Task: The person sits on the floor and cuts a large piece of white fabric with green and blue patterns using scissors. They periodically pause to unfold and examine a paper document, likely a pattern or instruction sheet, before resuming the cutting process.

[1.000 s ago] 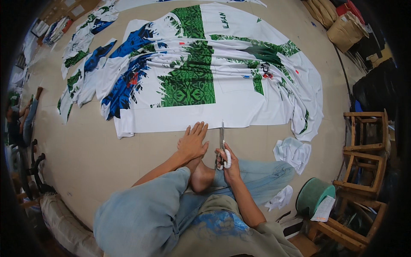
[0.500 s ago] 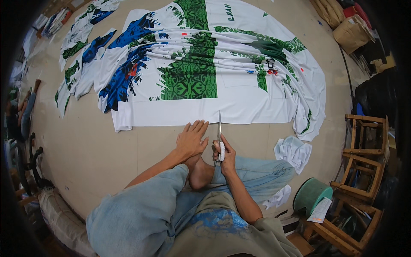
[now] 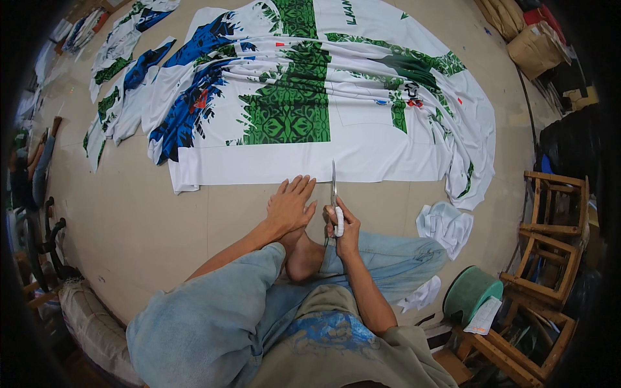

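Observation:
A large white cloth (image 3: 259, 167) printed in green and blue lies spread on the floor in front of me, with wrinkles across its middle. My right hand (image 3: 346, 226) grips a pair of scissors (image 3: 334, 191) by their white-wrapped handle. Their blades point away from me, and the tip overlaps the cloth's near edge. Whether a blade is under the fabric I cannot tell. My left hand (image 3: 291, 205) rests flat over my bare foot, fingers stretched toward the same edge, left of the scissors. It holds nothing.
More printed cloth pieces (image 3: 132, 87) lie at the far left. White scraps (image 3: 446, 227) sit by my right knee. Wooden frames (image 3: 550, 262), a green round container (image 3: 471, 294) and a brown paper bag (image 3: 537, 50) line the right side. A wrapped roll (image 3: 97, 326) lies at lower left.
The whole view has shifted slightly, so the cloth's near edge and both hands appear a little higher. Hands and scissors keep nearly the same places relative to the cloth.

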Demonstrator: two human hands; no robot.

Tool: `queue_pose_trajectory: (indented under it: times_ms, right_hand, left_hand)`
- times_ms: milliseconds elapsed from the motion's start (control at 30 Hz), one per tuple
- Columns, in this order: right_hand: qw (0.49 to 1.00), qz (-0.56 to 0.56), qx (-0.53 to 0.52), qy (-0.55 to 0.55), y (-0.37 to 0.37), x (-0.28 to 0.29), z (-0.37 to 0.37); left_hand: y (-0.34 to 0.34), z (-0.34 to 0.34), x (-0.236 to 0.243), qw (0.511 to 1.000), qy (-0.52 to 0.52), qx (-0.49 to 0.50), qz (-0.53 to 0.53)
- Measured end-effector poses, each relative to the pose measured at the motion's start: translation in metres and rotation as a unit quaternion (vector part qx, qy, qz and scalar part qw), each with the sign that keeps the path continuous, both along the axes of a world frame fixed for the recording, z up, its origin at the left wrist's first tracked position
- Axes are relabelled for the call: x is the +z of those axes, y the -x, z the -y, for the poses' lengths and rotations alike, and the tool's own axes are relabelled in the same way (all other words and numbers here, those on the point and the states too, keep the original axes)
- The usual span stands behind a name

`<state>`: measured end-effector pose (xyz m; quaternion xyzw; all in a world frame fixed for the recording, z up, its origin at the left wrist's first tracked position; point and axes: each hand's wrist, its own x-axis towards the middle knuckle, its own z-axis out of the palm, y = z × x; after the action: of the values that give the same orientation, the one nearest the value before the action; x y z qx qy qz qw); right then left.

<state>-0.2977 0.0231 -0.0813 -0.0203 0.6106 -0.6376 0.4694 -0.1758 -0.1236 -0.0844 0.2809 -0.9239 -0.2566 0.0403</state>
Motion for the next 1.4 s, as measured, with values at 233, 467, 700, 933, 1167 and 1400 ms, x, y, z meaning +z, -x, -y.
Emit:
queue_pose_trajectory:
  times_ms: [233,467,700,933,1167,1400]
  right_hand:
    - [1.000,0.004,-0.004,0.019,0.006,-0.011,0.009]
    - [1.000,-0.002,0.005,0.003,0.006,-0.015,0.009]
    - [1.000,0.001,-0.004,0.007,0.015,-0.008,0.020]
    - [1.000,-0.009,0.008,-0.010,0.018,-0.011,0.029]
    - [1.000,0.001,0.006,-0.002,0.022,-0.013,0.029]
    - [1.000,0.015,0.005,0.021,0.029,-0.014,0.042]
  left_hand:
    - [-0.001,-0.001,-0.001,1.000,0.003,0.002,-0.004]
    - [-0.001,-0.001,-0.001,1.000,0.000,0.001,-0.006]
    - [-0.001,-0.001,-0.003,1.000,-0.004,0.006,-0.002]
    - [-0.001,-0.001,-0.004,1.000,-0.007,0.005,0.003]
    - [0.000,0.000,0.000,1.000,-0.010,0.001,0.016]
    - [-0.001,0.000,-0.001,1.000,-0.008,0.002,0.015]
